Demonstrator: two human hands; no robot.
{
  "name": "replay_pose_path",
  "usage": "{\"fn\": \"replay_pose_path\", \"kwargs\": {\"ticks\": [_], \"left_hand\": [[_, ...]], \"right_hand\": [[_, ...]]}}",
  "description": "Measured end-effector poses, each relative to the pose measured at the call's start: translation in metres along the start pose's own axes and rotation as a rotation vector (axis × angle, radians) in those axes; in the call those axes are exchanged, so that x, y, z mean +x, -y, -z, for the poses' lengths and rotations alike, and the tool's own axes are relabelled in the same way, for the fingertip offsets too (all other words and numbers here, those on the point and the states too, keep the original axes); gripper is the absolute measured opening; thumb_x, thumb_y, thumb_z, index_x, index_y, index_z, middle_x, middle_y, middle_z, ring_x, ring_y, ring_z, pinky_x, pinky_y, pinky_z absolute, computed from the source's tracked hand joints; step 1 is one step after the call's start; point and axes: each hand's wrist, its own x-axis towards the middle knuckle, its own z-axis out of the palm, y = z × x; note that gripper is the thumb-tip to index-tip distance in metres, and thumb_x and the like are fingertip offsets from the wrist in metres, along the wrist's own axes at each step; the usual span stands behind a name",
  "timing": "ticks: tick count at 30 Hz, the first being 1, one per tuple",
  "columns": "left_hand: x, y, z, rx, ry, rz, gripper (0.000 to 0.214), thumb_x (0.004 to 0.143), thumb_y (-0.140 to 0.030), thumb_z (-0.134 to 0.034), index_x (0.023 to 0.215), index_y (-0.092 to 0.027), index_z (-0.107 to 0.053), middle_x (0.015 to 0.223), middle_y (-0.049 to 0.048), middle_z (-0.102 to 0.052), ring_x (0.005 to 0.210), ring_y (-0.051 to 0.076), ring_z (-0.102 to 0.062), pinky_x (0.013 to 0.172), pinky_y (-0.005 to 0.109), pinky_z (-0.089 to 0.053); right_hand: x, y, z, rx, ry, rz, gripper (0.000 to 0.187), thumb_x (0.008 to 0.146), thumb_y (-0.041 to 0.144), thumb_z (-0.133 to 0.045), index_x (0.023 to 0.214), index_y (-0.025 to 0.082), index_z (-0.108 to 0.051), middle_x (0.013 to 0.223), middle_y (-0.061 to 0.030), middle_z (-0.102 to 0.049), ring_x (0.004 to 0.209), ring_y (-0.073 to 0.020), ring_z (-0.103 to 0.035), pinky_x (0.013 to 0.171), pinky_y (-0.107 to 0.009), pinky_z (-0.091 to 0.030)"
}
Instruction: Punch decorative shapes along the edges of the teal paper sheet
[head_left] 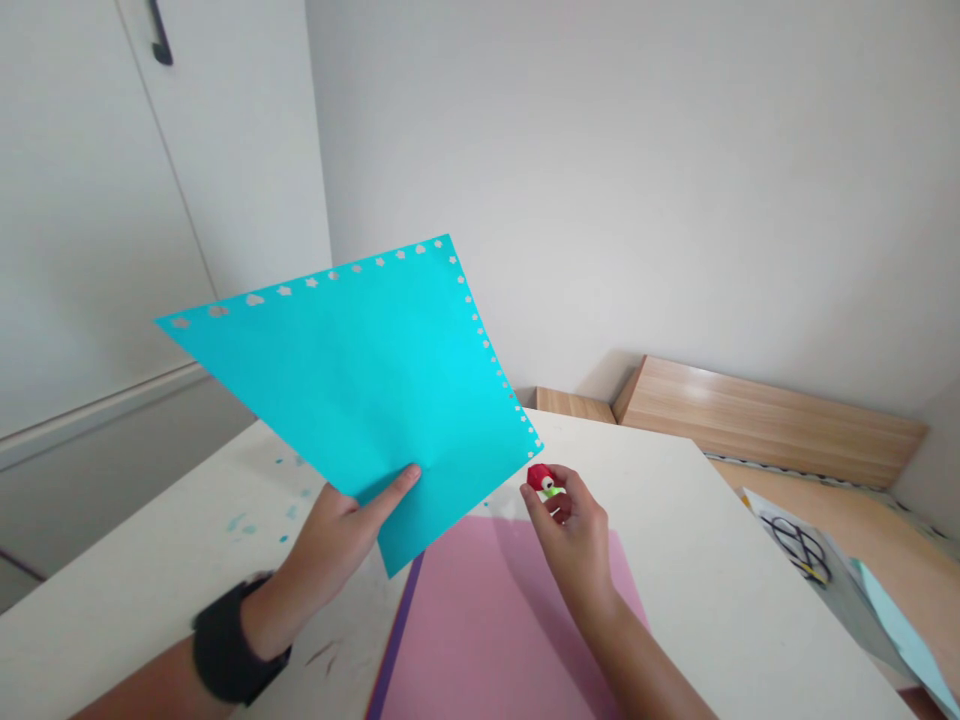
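Left hand (334, 525) grips lower part of blue paper (352, 370); paper tilted above desk (675, 560). Cut-out shapes (311, 283) line two edges. Right hand (579, 525) holds small red-and-green tool (537, 476) near paper's right corner. Pink paper (487, 630) on desk; blue specks (283, 539) at left.

Left hand (337, 535): fingers mostly hidden behind blue sheet (360, 370). Red gadget (538, 475) partly covered by right hand (576, 535), exact kind unclear. Pink sheet (480, 630) cut off by bottom edge, partly hidden by right forearm (637, 650). Purple strip (394, 640) also cut off there. Handle (160, 35) cropped at top.
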Motion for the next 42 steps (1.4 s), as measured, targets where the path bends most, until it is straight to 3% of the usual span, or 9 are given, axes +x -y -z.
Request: {"fn": "replay_pose_path", "kwargs": {"ticks": [24,30,35,37,42], "left_hand": [[-0.0008,0.0067,0.0040,0.055,0.063,0.020,0.063,0.082,-0.047,-0.071,0.138,-0.027,-0.051,0.142,0.0055,-0.057,0.130,0.032,-0.053,0.115,0.053,-0.036],[-0.0006,0.0030,0.0030,0.108,0.056,-0.054,0.057,0.081,-0.047,-0.071,0.133,-0.027,-0.056,0.133,0.0043,-0.064,0.131,0.032,-0.052,0.116,0.051,-0.037],[-0.0019,0.0007,0.0032,0.166,0.043,-0.125,0.055,0.081,-0.046,-0.070,0.130,-0.024,-0.059,0.130,0.0051,-0.067,0.132,0.032,-0.050,0.114,0.050,-0.040],[-0.0020,0.0013,0.0037,0.192,0.030,-0.147,0.053,0.080,-0.047,-0.071,0.127,-0.023,-0.061,0.127,0.0053,-0.068,0.130,0.033,-0.053,0.112,0.049,-0.043],[-0.0020,0.0032,0.0061,0.208,0.019,-0.204,0.051,0.080,-0.045,-0.072,0.125,-0.024,-0.062,0.118,0.0038,-0.073,0.124,0.032,-0.059,0.110,0.048,-0.046]], "right_hand": [[-0.0031,0.0063,-0.0041,0.028,-0.005,-0.002,0.028,0.085,0.045,-0.066,0.104,0.023,-0.063,0.091,-0.0016,-0.068,0.056,-0.0122,-0.056,0.052,-0.026,-0.043],[-0.0055,0.0066,-0.0057,0.075,0.023,-0.003,0.028,0.085,0.042,-0.068,0.105,0.023,-0.062,0.095,-0.0024,-0.068,0.058,-0.0115,-0.056,0.053,-0.026,-0.043],[-0.0043,0.0026,-0.0086,0.359,0.172,-0.144,0.033,0.083,0.043,-0.071,0.104,0.023,-0.057,0.082,-0.0011,-0.065,0.057,-0.0147,-0.060,0.045,-0.025,-0.043],[-0.0024,0.0021,-0.0079,0.522,0.247,-0.194,0.033,0.081,0.041,-0.073,0.101,0.023,-0.054,0.087,-0.0017,-0.064,0.061,-0.0163,-0.064,0.044,-0.025,-0.045],[0.0004,0.0038,-0.0027,0.764,0.319,-0.283,0.032,0.079,0.032,-0.078,0.096,0.024,-0.052,0.099,-0.0007,-0.064,0.075,-0.0171,-0.070,0.061,-0.027,-0.053]]}}
